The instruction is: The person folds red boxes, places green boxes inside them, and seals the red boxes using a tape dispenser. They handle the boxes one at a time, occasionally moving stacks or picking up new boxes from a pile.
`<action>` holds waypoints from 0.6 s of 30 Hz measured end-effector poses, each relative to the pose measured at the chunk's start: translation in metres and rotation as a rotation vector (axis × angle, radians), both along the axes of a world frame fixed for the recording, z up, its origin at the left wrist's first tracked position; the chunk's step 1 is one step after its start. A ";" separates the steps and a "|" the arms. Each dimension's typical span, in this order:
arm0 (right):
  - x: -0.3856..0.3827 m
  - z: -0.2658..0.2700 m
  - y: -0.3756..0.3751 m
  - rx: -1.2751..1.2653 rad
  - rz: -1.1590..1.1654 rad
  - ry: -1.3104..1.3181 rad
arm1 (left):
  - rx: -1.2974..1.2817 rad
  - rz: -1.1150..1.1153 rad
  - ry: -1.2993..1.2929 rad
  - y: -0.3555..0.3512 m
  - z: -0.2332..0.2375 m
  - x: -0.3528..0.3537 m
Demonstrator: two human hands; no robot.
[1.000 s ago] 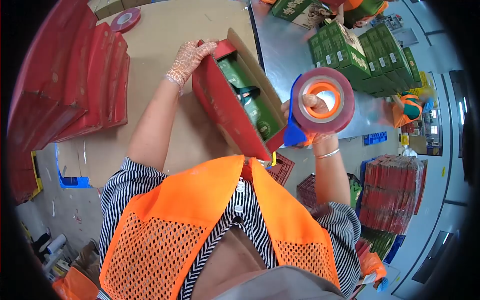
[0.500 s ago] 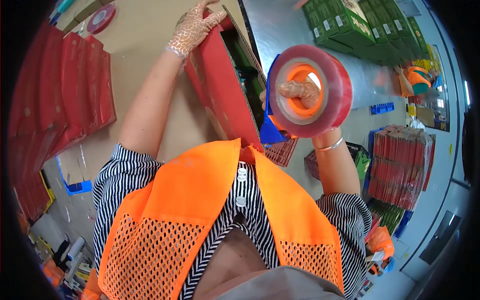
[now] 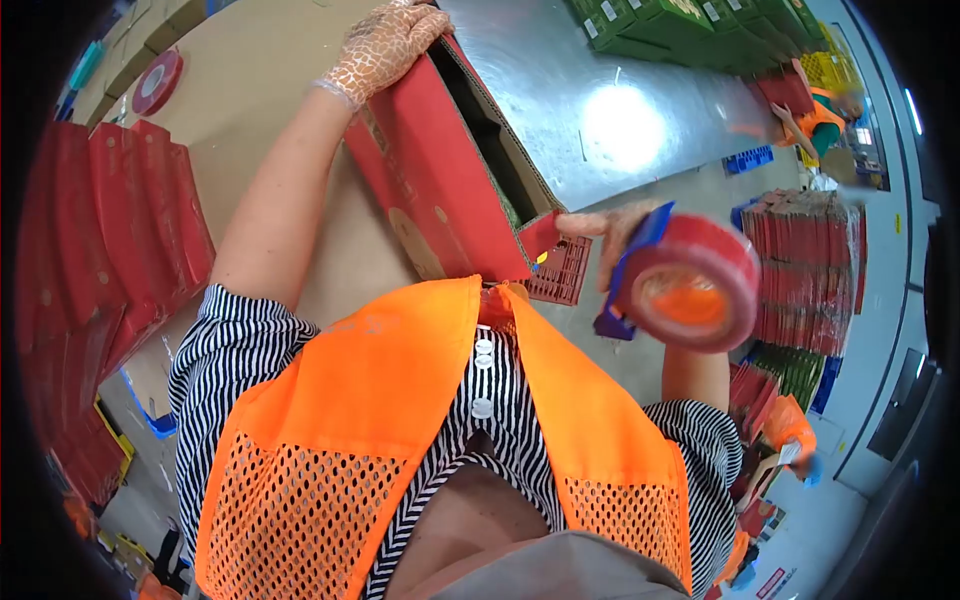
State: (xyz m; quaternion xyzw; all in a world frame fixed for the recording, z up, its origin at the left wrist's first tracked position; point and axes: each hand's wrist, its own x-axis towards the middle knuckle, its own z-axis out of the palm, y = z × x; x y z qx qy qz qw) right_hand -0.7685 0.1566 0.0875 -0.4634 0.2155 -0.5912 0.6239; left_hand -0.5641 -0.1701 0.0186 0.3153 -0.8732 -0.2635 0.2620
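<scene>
A narrow red cardboard box (image 3: 425,175) stands in front of my chest, its long upper side open and its inside dark, with something green partly showing. My left hand (image 3: 385,50), in a thin patterned glove, is closed over the box's far end. In my right hand (image 3: 617,232) is a blue tape dispenser (image 3: 644,236) with a large roll of tape (image 3: 742,285) on it. An outstretched finger of that hand touches the small flap (image 3: 540,236) at the near end of the box. The roll hides part of my right hand.
Red cartons (image 3: 120,220) stand in a row on the left of the table. A spare tape roll (image 3: 157,80) lies behind them. Green boxes (image 3: 680,30) are on the metal table (image 3: 540,70). Beyond a red crate (image 3: 560,270) are stacked flat cartons (image 3: 800,270). Another person (image 3: 825,125) holds a red box.
My right hand has moved toward me and right with the dispenser, and a finger now meets the near flap. The box has shifted slightly, with my left hand still on its far end.
</scene>
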 end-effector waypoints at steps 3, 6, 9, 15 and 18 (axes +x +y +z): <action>0.031 0.002 0.034 0.481 -0.226 0.103 | -0.031 0.026 -0.025 0.006 0.005 -0.011; 0.015 -0.012 0.007 -0.001 0.054 0.981 | -0.023 0.069 -0.125 0.006 0.010 -0.001; 0.037 0.042 0.012 0.454 -0.135 0.294 | 0.096 0.099 -0.195 0.008 0.017 0.018; 0.074 0.072 -0.056 -0.197 -0.160 0.865 | -0.050 0.174 -0.163 0.010 0.014 0.044; 0.055 0.023 -0.094 0.013 0.301 1.027 | -0.051 0.212 -0.109 0.014 0.006 0.053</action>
